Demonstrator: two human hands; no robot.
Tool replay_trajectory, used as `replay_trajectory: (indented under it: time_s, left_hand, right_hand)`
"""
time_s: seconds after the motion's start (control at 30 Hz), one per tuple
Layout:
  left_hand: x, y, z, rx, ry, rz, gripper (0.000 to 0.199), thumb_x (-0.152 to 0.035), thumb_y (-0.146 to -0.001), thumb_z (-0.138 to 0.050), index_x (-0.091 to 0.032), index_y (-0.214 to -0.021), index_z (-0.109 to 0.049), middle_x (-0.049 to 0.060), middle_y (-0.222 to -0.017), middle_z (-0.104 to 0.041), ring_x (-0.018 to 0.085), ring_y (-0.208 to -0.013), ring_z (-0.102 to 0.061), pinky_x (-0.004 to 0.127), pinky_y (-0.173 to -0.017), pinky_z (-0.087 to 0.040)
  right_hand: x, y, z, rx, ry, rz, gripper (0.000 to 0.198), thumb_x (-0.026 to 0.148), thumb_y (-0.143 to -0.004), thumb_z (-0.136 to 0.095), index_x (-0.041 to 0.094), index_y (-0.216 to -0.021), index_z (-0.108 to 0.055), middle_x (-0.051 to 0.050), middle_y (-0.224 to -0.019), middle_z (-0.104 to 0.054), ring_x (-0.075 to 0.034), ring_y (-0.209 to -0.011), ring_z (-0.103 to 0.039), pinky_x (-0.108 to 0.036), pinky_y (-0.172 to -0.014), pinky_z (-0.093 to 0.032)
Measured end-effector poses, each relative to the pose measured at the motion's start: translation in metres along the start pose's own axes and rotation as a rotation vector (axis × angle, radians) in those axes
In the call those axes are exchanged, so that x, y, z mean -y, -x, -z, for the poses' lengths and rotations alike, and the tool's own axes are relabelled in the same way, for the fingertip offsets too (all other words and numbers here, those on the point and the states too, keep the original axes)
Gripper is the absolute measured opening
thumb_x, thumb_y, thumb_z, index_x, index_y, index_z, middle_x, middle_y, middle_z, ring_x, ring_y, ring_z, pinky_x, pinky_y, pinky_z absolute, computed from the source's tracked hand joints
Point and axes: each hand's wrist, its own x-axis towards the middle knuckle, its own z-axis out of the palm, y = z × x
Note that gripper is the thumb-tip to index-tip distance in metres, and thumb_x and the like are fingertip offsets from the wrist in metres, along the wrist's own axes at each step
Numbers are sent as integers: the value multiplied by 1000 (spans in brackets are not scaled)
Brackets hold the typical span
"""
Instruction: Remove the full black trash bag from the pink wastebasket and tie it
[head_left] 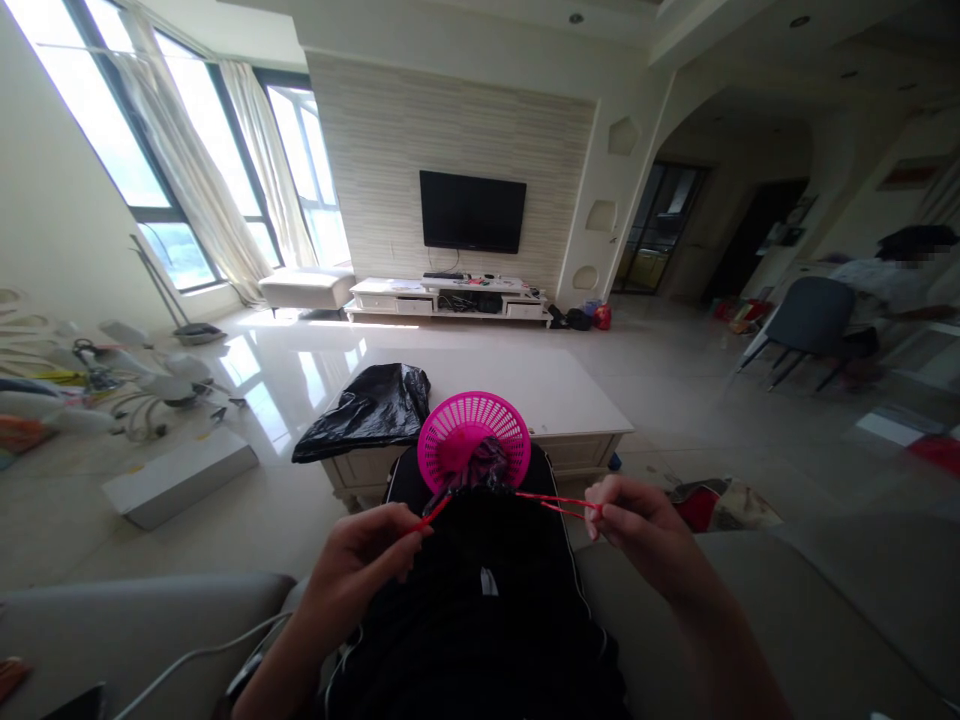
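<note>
The red drawstring (555, 502) is pinched by the left hand (364, 565) and right hand (637, 530), and is best pulled evenly outward below the pink basket (474, 440).

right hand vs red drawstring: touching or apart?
Touching. The head view shows the right hand pinching the red drawstring at its fingertips, with the string running taut from there to the black bag.
</note>
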Motion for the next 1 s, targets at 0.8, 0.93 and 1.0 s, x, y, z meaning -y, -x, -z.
replay_trajectory:
  time_s: [0.8, 0.93, 1.0]
  left_hand:
    - [-2, 2, -11, -54, 83, -179, 51, -21, -88, -76, -31, -137, -65, 6, -104, -82, 21, -87, -80, 35, -86, -68]
    - [-17, -1, -12, -140, 270, -92, 39, -21, -77, -86, -29, -112, -69, -4, -78, -76, 18, -71, -77, 28, -68, -68]
    - [-25, -2, -7, -184, 452, -72, 41, -20, -69, -92, -29, -102, -68, -7, -72, -71, 13, -63, -73, 18, -56, -61]
  right_hand:
    - [-40, -7, -5, 135, -7, 12, 72, 18, -97, -69, 47, -158, -43, 0, -111, -66, -15, -107, -67, -36, -104, -50]
    - [-48, -13, -7, 11, -3, -33, 86, 18, -92, -72, 42, -163, -31, 0, -109, -65, -14, -97, -68, -34, -96, -54]
    - [-50, -15, -7, -28, -8, -51, 88, 21, -90, -74, 39, -164, -30, -1, -108, -66, -14, -95, -69, -35, -96, -54]
